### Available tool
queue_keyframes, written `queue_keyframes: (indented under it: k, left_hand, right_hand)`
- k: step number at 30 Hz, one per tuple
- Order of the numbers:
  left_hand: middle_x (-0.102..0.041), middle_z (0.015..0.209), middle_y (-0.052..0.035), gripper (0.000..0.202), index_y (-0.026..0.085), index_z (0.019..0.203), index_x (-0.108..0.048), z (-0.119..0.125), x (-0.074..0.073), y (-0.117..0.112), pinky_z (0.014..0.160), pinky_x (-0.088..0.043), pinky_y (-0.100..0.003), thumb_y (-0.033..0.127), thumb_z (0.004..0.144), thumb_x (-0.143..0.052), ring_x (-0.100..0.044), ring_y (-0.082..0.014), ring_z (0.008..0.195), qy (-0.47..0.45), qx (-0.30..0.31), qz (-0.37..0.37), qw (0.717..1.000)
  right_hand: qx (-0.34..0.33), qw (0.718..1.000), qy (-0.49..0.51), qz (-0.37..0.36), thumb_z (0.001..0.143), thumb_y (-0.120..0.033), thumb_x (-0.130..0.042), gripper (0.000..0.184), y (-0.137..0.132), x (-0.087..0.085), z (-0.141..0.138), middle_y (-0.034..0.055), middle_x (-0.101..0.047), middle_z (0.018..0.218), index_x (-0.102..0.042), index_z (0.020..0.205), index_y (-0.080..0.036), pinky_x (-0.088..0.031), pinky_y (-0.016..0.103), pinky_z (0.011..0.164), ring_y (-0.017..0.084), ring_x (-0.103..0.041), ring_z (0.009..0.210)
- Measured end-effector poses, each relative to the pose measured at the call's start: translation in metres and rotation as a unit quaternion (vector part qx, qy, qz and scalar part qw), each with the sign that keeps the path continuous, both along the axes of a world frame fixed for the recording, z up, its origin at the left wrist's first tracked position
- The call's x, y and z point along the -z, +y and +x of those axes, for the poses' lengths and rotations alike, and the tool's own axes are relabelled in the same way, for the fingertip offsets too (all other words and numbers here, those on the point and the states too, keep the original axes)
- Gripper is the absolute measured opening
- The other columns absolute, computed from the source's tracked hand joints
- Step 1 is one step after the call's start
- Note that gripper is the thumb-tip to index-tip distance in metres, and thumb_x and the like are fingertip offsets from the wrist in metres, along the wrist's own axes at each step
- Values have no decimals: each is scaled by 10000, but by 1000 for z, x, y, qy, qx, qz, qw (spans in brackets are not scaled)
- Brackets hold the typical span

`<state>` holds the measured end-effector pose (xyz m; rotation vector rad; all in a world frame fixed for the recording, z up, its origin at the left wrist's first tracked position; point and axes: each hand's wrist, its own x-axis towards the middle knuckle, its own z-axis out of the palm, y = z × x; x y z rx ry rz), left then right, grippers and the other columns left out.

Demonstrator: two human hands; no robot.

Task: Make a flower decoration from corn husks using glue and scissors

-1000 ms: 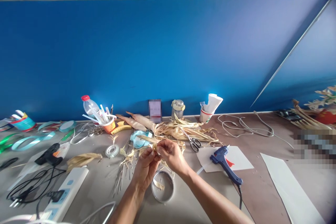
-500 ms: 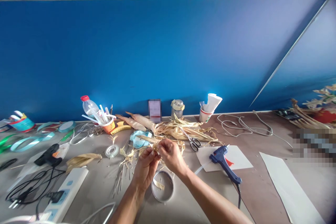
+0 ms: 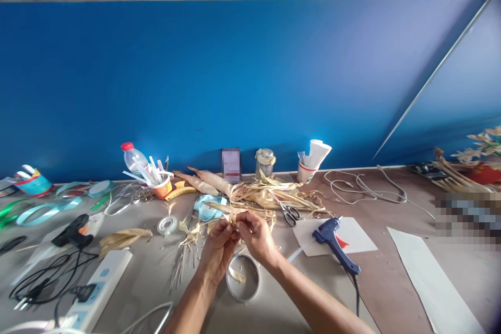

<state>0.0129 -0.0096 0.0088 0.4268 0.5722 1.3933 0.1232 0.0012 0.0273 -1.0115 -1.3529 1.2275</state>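
Note:
Both hands meet over the middle of the table, pinching one small piece of dried corn husk (image 3: 233, 217) between their fingertips. My left hand (image 3: 219, 248) grips it from the left, thumb on top. From the right, my right hand (image 3: 255, 235) closes its thumb and fingers on the same piece; the fingers partly hide it. Just below the hands lies a roll of tape (image 3: 242, 298), a husk scrap inside its ring. Behind them are a blue ribbon roll (image 3: 209, 209) and a heap of dried corn husks (image 3: 270, 195). Scissors (image 3: 290, 214) rest against the heap.
A blue glue gun (image 3: 334, 242) lies on white paper (image 3: 362, 235) at right. At left are a black glue gun (image 3: 74, 232), a power strip (image 3: 105, 282) and black cables. Cups (image 3: 160, 188), a bottle (image 3: 132, 157) and a jar (image 3: 265, 162) line the blue partition.
My right hand has shifted slightly down and its fingers have moved over the husk piece. The left hand stays almost in place.

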Motion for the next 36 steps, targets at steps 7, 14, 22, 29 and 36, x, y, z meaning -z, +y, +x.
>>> queue_keyframes:
  k: [7, 14, 22, 29, 36]
  left_hand:
    - [-599, 585, 9, 112, 138, 681, -638, -1, 4, 1, 555, -459, -213, 107, 637, -737, -531, -82, 544, 0, 9, 16, 1000]
    - [-576, 552, 17, 109, 124, 655, -634, -1, 2, -1, 603, -466, -209, 119, 633, -740, -525, -74, 542, 17, 17, 17, 1000]
    - [-590, 564, 20, 135, 140, 655, -637, 1, -1, -3, 583, -470, -212, 139, 604, -763, -523, -74, 529, 39, 4, 9, 999]
    - [-623, 606, 20, 140, 164, 674, -653, 2, 0, -3, 598, -463, -189, 127, 601, -767, -547, -72, 568, 57, -3, 25, 998]
    - [-638, 613, 12, 140, 175, 659, -660, 0, 4, 1, 615, -467, -210, 157, 589, -781, -567, -88, 580, 74, 15, 40, 996]
  right_hand:
    - [-10, 1000, -14, 9, 777, -244, -492, 101, 6, 13, -3, -27, -542, 560, -560, 770, -171, -412, 204, 448, 92, -498, 458]
    - [-33, 999, 1, 40, 764, -216, -508, 56, 10, 12, 4, -14, -556, 672, -536, 730, -181, -430, 202, 486, 88, -531, 518]
    - [-66, 997, 44, -9, 745, -234, -525, 67, 10, 13, 0, -43, -537, 530, -509, 702, -186, -402, 208, 477, 98, -517, 480]
    - [-38, 998, 47, 8, 716, -165, -510, 30, 11, 19, -1, -52, -524, 564, -497, 731, -187, -393, 201, 479, 97, -516, 492]
    - [-25, 999, 37, 10, 691, -125, -486, 69, 8, 14, -1, -67, -488, 518, -458, 694, -188, -348, 188, 451, 88, -475, 461]
